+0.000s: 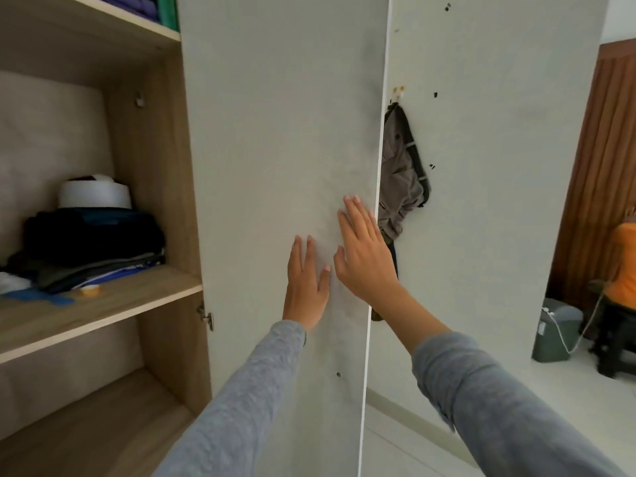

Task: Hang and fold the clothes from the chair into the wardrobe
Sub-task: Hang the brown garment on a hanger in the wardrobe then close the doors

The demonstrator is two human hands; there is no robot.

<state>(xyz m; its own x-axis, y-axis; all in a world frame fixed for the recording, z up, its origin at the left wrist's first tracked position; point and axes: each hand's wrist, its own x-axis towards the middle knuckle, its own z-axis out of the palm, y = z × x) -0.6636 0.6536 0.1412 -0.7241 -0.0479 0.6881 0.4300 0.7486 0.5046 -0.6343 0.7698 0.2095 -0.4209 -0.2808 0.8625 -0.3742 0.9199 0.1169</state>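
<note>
Folded clothes (96,242) lie stacked on the wardrobe shelf (137,297). The left hand (306,284) and right hand (364,256) press flat on the door (275,132), fingers straight, holding nothing. This looks like door-swinging; next comes an even push from both palms.

The middle wardrobe shelf (113,306) is carrying a stack of dark folded clothes (93,242), with a blue cloth (41,298) and a small yellow object (91,290) lying just beside it. The top shelf (137,27) is holding purple fabric (132,5) and green fabric (167,12). A grey-green bin (555,333) is standing on the pale floor (568,414).
</note>
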